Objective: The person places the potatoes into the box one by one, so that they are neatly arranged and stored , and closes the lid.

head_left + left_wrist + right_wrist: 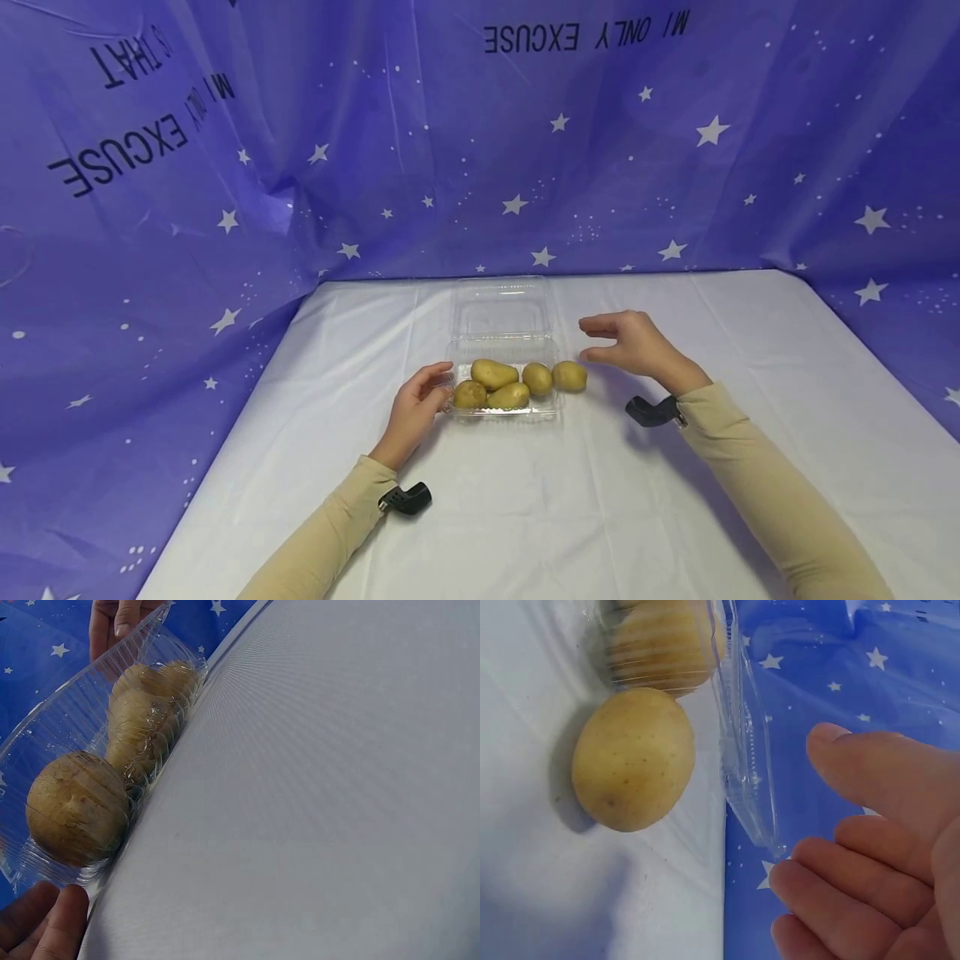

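A clear plastic clamshell box (504, 413) lies on the table with its lid (501, 315) folded back, away from me. Several yellow potatoes (493, 374) are inside it. One more potato (570, 377) rests on the tablecloth just outside the right wall, also seen in the right wrist view as a whole potato (634, 759). My left hand (417, 408) is at the box's left wall, its fingertips (69, 906) right at the corner near a potato (78, 808). My right hand (628, 343) hovers to the right of the loose potato, thumb and fingers apart, holding nothing.
A white cloth (480, 517) covers the table. Purple-blue curtains (600, 167) with stars and lettering hang behind the table and at both sides. Each wrist carries a black camera, the left camera (407, 499) and the right camera (651, 411).
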Demonstrator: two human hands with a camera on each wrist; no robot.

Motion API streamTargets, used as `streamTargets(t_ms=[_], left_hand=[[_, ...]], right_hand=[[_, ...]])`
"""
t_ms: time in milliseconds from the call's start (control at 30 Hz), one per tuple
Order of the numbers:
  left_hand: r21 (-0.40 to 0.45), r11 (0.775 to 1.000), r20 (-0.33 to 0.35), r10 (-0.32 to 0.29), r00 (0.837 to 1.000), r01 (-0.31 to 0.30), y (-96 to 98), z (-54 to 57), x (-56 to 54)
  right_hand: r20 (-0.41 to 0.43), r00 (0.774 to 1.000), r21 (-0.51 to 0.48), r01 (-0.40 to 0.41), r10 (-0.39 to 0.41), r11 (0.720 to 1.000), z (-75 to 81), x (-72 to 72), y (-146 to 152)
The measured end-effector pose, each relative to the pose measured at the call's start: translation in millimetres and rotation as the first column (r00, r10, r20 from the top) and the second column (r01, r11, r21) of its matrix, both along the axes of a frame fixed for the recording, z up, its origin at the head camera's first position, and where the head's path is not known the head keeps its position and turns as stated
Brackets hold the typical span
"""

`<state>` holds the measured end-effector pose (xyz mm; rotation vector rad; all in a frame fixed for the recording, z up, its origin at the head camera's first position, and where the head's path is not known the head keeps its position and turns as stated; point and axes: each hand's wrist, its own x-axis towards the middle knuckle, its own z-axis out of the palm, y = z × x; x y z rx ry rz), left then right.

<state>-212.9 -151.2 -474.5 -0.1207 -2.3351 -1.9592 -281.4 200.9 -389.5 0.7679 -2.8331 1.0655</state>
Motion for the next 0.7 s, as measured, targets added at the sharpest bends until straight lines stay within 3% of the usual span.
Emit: streamTargets(t_ms=[700], left_hand=[[0.012,1.0,-0.009,-0.006,1.0,0.006,0.0,-0.3,1.1]], right_hand=[[0.058,0.998,-0.075,0.045,-0.04,0.996,-13.7,0.2,10]])
